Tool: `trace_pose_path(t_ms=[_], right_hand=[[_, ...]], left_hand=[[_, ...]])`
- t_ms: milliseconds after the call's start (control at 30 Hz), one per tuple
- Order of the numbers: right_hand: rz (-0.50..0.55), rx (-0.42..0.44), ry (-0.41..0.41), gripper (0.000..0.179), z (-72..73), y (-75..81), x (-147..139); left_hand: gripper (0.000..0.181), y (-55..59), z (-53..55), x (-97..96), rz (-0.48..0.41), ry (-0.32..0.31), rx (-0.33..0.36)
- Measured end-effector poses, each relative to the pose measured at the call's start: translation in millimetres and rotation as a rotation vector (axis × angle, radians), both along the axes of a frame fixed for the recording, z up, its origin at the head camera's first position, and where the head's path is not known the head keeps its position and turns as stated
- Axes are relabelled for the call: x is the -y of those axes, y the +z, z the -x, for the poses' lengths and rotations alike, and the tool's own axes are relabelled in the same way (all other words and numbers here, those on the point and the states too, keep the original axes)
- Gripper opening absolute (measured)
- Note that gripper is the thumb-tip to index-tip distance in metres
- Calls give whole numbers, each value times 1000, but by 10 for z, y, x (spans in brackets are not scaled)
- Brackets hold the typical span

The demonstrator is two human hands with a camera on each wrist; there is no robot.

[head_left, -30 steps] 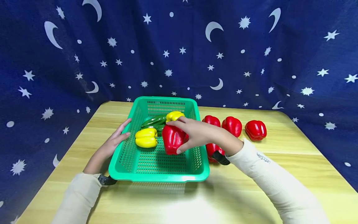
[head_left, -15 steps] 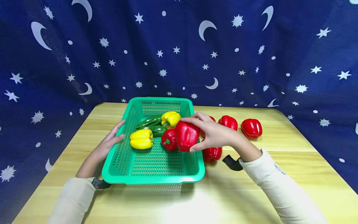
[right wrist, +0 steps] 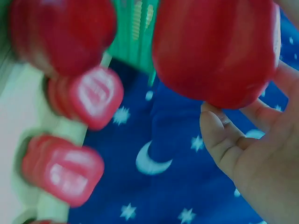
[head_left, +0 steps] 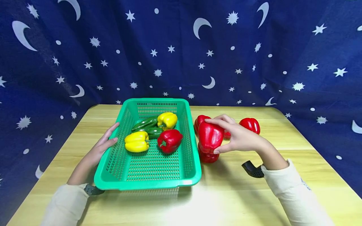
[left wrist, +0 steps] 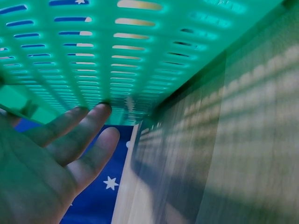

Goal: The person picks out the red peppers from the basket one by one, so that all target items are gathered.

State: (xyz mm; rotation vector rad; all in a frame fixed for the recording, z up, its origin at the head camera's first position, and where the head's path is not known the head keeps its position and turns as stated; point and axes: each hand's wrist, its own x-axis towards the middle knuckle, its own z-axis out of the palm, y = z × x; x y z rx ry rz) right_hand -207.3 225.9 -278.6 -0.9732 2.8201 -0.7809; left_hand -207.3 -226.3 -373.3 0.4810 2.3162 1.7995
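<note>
My right hand holds a red bell pepper between thumb and fingers, to the right of the green plastic basket. In the right wrist view the held red bell pepper is raised, with the thumb at its lower side. My left hand touches the basket's left side with extended fingers, seen against the slotted wall in the left wrist view. Inside the basket lie a red bell pepper, two yellow bell peppers and green peppers.
Below and behind the held pepper, more red bell peppers stand on the wooden table, partly hidden. One red bell pepper sits farther right. A blue curtain with moons and stars hangs behind the table.
My right hand has carried the red bell pepper rightward from above the basket to outside its right rim. The red bell pepper inside has come into full view. The left hand stays at the basket.
</note>
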Motion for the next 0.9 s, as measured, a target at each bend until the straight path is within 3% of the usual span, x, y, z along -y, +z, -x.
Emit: trace_pose_path(t_ms=[133,400,700,900], right_hand=[[-4,-18,-36,87,5,-86,-240],[47,77,-99,86,-3,-348,-692],[50,100,-115,87,42,-647,-800],[38,160,-111,86,119,-712,-797]], left_hand=[[55,7,-13,16,-1,6,6],[56,6,-16,-3,18,12,-9],[55,-19,-22,6,-55,-22,34],[55,10,-23,-8,-10,17,31]])
